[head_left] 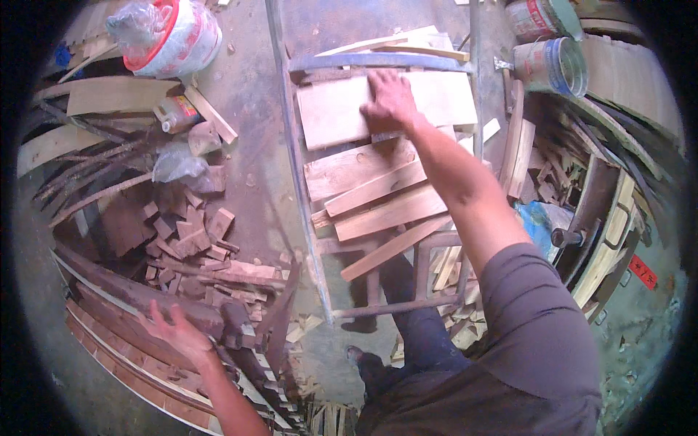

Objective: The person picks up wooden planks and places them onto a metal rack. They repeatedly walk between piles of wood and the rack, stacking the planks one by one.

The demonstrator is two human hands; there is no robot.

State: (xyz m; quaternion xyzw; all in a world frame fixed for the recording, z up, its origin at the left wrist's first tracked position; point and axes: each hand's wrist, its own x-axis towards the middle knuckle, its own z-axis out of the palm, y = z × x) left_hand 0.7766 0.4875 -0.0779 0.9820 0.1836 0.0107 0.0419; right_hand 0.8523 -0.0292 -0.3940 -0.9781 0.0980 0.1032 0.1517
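Observation:
My right hand lies flat, palm down, on a wide pale board at the far end of a metal frame stand. Several narrower planks lie stacked at angles on the frame just nearer to me. Low on the left, my left hand hovers with fingers spread and empty above a heap of dark curved wood strips and small offcut blocks.
A white sack with a red rim and a small bottle sit at the back left. Two paint buckets stand at the back right. Wood scraps and curved pieces crowd the right side. My legs stand beside the frame.

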